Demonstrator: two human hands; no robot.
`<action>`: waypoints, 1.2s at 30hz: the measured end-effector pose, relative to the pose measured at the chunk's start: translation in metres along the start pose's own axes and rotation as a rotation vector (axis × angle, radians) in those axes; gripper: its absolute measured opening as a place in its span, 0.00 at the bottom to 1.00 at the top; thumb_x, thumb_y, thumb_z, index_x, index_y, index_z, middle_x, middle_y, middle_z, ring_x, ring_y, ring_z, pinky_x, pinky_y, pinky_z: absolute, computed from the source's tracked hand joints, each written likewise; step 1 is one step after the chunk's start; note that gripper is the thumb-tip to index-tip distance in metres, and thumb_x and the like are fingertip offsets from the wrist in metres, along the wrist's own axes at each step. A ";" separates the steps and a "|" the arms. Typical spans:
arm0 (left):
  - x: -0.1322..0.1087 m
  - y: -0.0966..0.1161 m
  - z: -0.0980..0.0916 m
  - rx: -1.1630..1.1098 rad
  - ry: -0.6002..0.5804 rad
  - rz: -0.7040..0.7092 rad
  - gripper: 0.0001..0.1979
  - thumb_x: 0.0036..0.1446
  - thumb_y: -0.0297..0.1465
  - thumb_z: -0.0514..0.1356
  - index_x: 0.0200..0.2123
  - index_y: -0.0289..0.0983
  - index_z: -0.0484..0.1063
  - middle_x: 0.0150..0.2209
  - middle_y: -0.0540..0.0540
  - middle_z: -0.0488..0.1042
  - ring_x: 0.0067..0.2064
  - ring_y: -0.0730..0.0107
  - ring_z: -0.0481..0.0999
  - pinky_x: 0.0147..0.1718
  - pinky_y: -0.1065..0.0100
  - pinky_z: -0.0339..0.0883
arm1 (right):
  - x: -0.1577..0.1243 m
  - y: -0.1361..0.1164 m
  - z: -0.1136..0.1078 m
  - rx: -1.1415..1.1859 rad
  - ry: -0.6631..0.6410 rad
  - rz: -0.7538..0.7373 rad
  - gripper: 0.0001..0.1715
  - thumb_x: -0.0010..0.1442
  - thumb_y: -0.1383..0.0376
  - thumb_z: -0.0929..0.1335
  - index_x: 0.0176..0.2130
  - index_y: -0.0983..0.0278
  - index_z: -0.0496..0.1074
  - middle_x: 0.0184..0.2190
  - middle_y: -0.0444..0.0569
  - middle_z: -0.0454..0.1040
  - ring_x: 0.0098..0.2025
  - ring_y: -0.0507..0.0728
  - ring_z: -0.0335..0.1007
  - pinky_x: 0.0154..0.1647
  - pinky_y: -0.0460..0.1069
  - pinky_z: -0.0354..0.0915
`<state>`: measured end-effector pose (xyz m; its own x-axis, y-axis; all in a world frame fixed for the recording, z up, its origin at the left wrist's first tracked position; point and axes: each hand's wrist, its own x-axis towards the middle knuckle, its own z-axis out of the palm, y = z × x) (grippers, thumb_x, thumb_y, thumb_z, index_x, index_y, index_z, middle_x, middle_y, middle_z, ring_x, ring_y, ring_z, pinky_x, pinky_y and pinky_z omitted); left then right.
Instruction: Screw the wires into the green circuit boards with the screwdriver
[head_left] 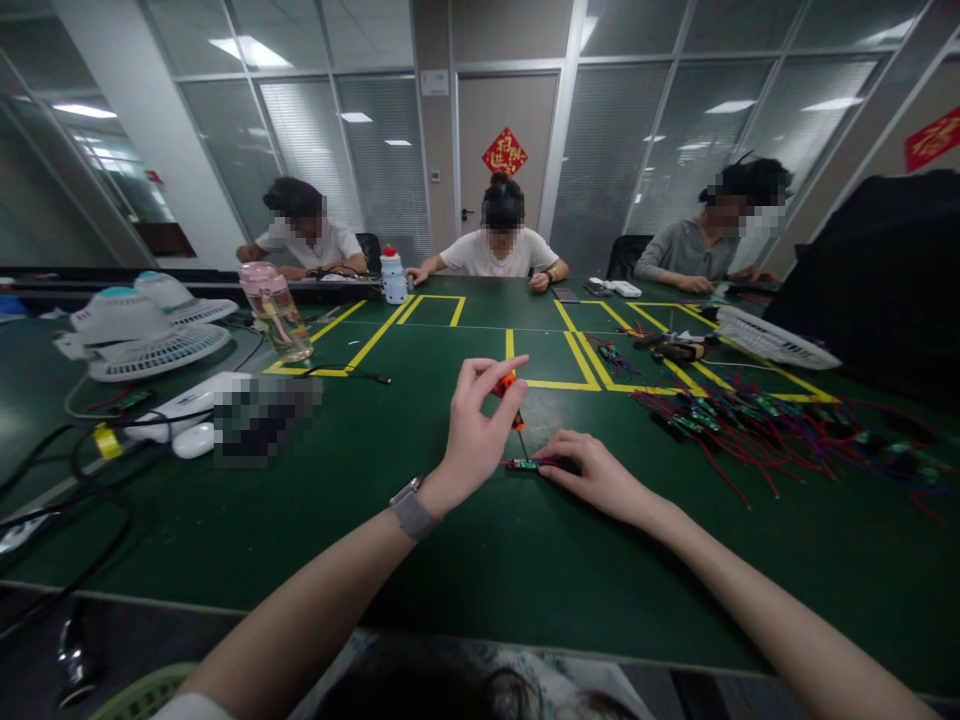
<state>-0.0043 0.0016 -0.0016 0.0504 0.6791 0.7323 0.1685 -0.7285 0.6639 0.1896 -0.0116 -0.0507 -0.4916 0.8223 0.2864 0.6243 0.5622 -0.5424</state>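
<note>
My left hand (478,425), with a grey watch on the wrist, is raised over the green table (465,560) and pinches a small orange-handled tool (508,392) whose thin tip points down. Just below the tip lies a small green circuit board (523,465) with a dark piece attached. My right hand (592,470) rests flat-ish on the table and pins that board by its right end, fingers closed on it.
A heap of red and blue wired boards (757,425) lies at right. A pink-lidded bottle (275,310), fans (142,335) and black cables (75,470) crowd the left. Three people sit at the far side. A white fan (772,340) lies far right.
</note>
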 end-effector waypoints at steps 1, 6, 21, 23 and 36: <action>0.000 0.000 0.000 -0.032 -0.022 -0.013 0.14 0.64 0.32 0.54 0.51 0.42 0.72 0.44 0.45 0.69 0.42 0.71 0.72 0.41 0.69 0.69 | 0.000 0.000 0.000 0.004 -0.001 0.001 0.08 0.61 0.65 0.68 0.39 0.62 0.77 0.36 0.50 0.75 0.40 0.57 0.71 0.44 0.52 0.65; 0.000 -0.001 0.002 -0.092 -0.028 -0.021 0.14 0.62 0.31 0.56 0.51 0.41 0.71 0.41 0.45 0.72 0.41 0.72 0.73 0.40 0.70 0.69 | 0.000 0.001 0.001 0.015 0.001 0.011 0.08 0.60 0.66 0.68 0.39 0.63 0.78 0.37 0.50 0.75 0.40 0.57 0.71 0.45 0.52 0.64; 0.000 -0.003 0.002 -0.082 -0.089 -0.050 0.16 0.64 0.30 0.54 0.54 0.42 0.68 0.47 0.44 0.70 0.46 0.70 0.72 0.42 0.71 0.69 | 0.000 -0.001 0.001 0.007 -0.008 0.025 0.08 0.60 0.67 0.68 0.39 0.63 0.77 0.36 0.50 0.75 0.41 0.58 0.70 0.45 0.52 0.63; 0.000 -0.003 0.003 -0.116 -0.101 -0.062 0.18 0.64 0.30 0.53 0.57 0.42 0.66 0.47 0.44 0.71 0.46 0.70 0.73 0.41 0.71 0.70 | -0.001 0.000 0.001 0.005 -0.005 0.018 0.08 0.60 0.66 0.68 0.40 0.63 0.78 0.36 0.50 0.75 0.40 0.57 0.70 0.44 0.52 0.63; -0.001 -0.003 0.003 -0.046 -0.073 -0.025 0.16 0.62 0.30 0.56 0.54 0.42 0.69 0.44 0.45 0.71 0.44 0.71 0.73 0.43 0.69 0.69 | 0.000 0.000 0.001 -0.009 0.005 0.008 0.08 0.60 0.66 0.68 0.39 0.62 0.77 0.36 0.49 0.75 0.39 0.57 0.70 0.43 0.51 0.64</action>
<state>-0.0022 0.0036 -0.0048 0.1187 0.7003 0.7039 0.1251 -0.7138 0.6891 0.1889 -0.0121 -0.0513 -0.4837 0.8270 0.2864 0.6336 0.5566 -0.5373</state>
